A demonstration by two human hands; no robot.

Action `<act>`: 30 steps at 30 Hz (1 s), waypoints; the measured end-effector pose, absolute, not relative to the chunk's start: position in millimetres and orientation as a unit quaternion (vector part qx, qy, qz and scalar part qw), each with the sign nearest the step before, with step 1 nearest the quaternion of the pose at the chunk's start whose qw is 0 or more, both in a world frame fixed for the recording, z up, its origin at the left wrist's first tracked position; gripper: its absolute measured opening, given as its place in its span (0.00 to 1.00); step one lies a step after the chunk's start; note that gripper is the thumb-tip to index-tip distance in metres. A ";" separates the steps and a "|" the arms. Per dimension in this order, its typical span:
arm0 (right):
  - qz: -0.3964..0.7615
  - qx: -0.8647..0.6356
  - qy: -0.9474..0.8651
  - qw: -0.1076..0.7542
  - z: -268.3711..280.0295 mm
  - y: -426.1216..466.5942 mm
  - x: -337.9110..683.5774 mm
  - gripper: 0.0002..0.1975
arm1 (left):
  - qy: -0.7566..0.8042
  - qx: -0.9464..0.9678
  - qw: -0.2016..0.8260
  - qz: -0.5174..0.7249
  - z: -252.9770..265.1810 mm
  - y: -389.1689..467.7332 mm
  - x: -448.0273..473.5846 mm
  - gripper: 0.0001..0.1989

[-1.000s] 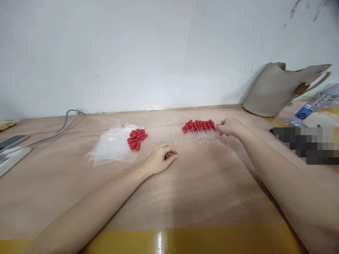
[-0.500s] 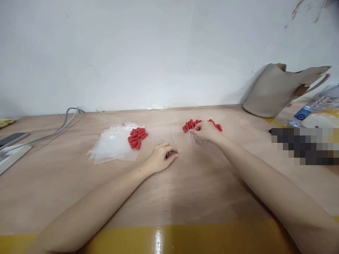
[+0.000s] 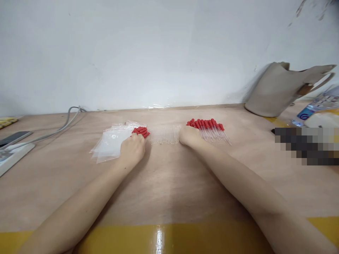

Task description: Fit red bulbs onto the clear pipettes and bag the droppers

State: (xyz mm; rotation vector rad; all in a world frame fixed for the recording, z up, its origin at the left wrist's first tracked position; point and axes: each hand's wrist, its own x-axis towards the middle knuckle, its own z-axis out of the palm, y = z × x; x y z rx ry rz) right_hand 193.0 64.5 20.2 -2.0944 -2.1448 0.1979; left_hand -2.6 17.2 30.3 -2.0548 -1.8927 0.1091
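My left hand (image 3: 133,150) is closed, its curled fingers over the near side of a small pile of red rubber dropper bulbs (image 3: 141,132). Its fingertips and whatever they grip are hidden. A row of clear thin dropper tubes (image 3: 162,135) lies side by side in the middle. At the right end of that row is my right hand (image 3: 190,136), closed and turned in, with the back of the hand covering the fingertips. Just beyond it, several droppers with red bulbs fitted on clear tubes (image 3: 209,128) lie in a slanted row.
Clear zip bags (image 3: 109,141) are stacked left of the loose bulbs, partly under them. Grey cables (image 3: 59,128), a phone (image 3: 14,138) and a white-edged item (image 3: 18,158) lie at far left. A beige bag (image 3: 275,90) and a plastic bottle (image 3: 315,107) stand right, against the wall.
My left hand has moved left and forward from the table onto the loose bulbs. My right hand has moved left, off the finished-looking droppers, to the end of the clear tubes.
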 end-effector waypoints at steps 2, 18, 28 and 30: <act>0.051 -0.699 -0.709 0.076 20.9 51.3 199.0 0.10 | -0.668 -0.726 0.154 0.053 27.9 20.0 -6.5 0.13; -0.030 -0.376 -0.853 0.361 -34.3 -3.5 273.2 0.12 | -0.396 -0.909 0.064 -0.111 7.4 -0.1 28.6 0.09; 0.021 -0.392 -0.841 0.372 -29.6 -11.5 267.6 0.10 | -0.388 -0.856 -0.130 -0.316 -5.9 0.3 39.5 0.08; 0.025 -0.385 -0.839 0.383 -29.5 -13.0 265.2 0.11 | -0.404 -0.834 -0.187 -0.327 -8.2 0.1 41.4 0.09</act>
